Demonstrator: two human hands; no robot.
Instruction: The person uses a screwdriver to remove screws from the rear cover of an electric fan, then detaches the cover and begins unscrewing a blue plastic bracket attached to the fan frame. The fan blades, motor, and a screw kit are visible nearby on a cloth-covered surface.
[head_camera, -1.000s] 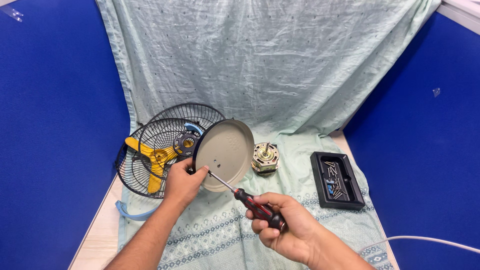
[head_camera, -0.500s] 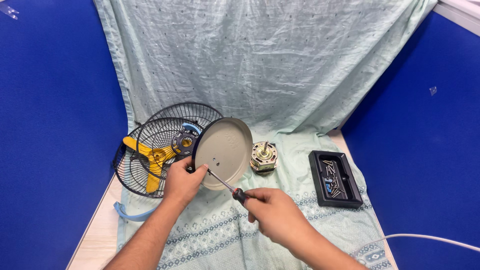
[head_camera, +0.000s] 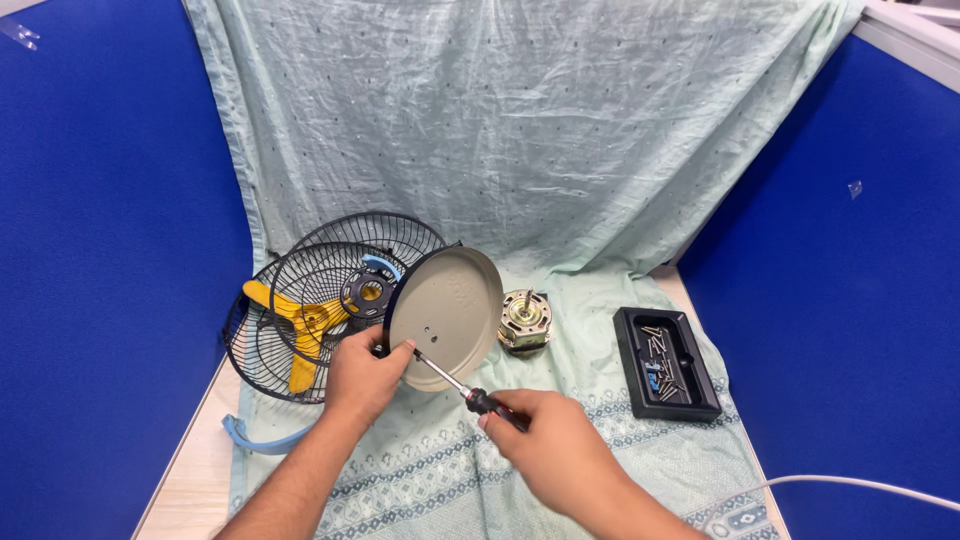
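Already apart, motor (head_camera: 525, 322) and grilles (head_camera: 320, 300) lie mid-frame; left hand (head_camera: 368, 375) grips the round cover (head_camera: 447, 318), right hand (head_camera: 545, 445) clasps a screwdriver (head_camera: 470, 393) at its hole.

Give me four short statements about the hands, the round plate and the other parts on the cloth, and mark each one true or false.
1. The left hand holds the round beige plate tilted up on its edge. True.
2. The right hand holds a wrench. False: it holds a screwdriver, tip at the plate.
3. The motor lies inside the black tray. False: it stands on the cloth, apart; the tray holds screws.
4. The yellow fan blade lies behind the wire fan guards. True.
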